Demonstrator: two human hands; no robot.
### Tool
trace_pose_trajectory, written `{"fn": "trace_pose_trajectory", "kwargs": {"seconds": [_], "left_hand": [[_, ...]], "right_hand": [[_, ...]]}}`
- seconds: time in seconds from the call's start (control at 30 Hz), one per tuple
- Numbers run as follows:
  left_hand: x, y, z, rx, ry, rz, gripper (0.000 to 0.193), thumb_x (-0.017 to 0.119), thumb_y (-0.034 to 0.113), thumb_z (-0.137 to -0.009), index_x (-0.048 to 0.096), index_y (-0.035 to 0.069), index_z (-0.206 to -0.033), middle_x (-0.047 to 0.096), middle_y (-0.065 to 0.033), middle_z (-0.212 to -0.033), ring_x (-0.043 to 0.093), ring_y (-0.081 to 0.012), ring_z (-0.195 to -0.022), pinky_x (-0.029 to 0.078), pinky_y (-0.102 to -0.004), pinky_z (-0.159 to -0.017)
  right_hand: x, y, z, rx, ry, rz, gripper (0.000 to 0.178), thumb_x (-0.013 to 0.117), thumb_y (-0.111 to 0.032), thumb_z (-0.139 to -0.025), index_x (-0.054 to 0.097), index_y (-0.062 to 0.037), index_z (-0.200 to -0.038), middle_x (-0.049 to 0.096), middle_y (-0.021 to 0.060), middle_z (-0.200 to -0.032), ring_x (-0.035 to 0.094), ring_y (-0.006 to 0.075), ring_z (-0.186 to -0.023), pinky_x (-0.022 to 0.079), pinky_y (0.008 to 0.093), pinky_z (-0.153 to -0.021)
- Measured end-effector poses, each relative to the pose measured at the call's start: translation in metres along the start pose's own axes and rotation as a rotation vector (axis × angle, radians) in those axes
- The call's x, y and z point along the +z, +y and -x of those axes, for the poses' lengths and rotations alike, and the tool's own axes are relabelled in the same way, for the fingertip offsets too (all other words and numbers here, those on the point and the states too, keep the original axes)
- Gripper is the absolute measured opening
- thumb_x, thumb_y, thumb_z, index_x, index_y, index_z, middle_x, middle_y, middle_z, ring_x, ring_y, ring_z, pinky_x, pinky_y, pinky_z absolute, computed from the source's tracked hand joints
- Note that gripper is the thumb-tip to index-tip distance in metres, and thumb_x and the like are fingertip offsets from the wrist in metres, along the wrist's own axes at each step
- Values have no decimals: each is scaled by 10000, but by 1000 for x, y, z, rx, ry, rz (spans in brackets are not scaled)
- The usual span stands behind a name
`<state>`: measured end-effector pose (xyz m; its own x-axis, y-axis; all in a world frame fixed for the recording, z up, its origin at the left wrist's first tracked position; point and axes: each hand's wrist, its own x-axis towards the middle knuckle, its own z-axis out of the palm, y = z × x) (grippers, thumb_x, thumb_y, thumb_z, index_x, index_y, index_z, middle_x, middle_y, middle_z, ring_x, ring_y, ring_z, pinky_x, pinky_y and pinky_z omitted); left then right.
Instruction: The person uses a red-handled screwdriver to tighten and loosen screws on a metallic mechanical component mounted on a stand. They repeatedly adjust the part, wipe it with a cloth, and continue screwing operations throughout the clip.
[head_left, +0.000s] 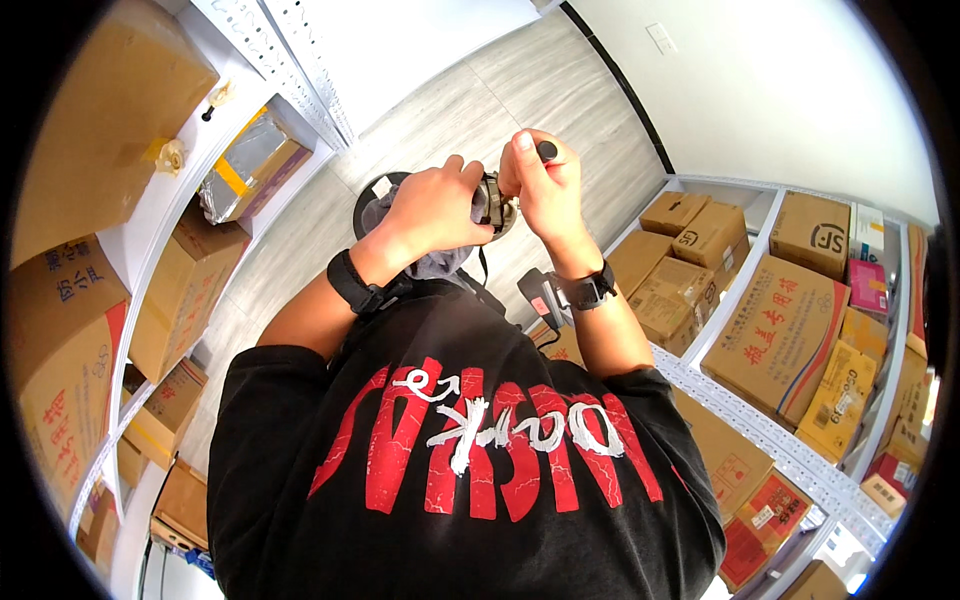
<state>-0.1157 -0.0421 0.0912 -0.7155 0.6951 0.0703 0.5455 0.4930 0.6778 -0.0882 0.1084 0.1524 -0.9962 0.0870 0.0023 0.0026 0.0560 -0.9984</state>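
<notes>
In the aisle between two white shelf racks, the left hand (435, 208) is clenched around a grey cloth bundle (432, 255) and a small dark metal-looking object (494, 203) held at chest height. The right hand (545, 185) pinches that same object from the other side, with a black marker-like stick (548, 151) tucked under its fingers (what the object is cannot be told). Both wrists carry black bands. Cardboard boxes (775, 320) fill the right rack (760, 425); a black handheld scanner (541, 293) hangs near the waist.

Small dark object (492, 203) (perhaps metal-trimmed), upright between both hands, above grey cloth (425, 262).
</notes>
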Motion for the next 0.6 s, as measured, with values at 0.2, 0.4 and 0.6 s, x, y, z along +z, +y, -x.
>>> {"fn": "trace_pose_trajectory", "kwargs": {"seconds": [0.2,0.4,0.6], "left_hand": [[-4,3,1,-33,-21,7,454,747,320,-654,594,24,-963,613,-173,-870,667,-352,-747,544,-444,-641],[-10,7,0,-70,-69,1,446,751,328,-660,603,18,-945,618,-172,-874,670,-353,-765,548,-443,-667],[-12,6,-1,-89,-116,-3,483,751,350,-663,601,20,-983,620,-172,-909,670,-356,-808,548,-449,-699]], "right_hand": [[-1,-5,-1,16,37,-71,447,565,-270,-1015,466,-60,-633,462,-27,-565,413,57,-510,346,247,-466],[-5,3,-4,-6,19,-168,457,532,-286,-1029,435,-61,-643,434,-10,-563,381,78,-498,325,264,-455],[-2,10,-1,-12,21,-63,451,481,-312,-1048,391,-73,-677,375,-3,-566,320,98,-497,278,286,-451]]}}
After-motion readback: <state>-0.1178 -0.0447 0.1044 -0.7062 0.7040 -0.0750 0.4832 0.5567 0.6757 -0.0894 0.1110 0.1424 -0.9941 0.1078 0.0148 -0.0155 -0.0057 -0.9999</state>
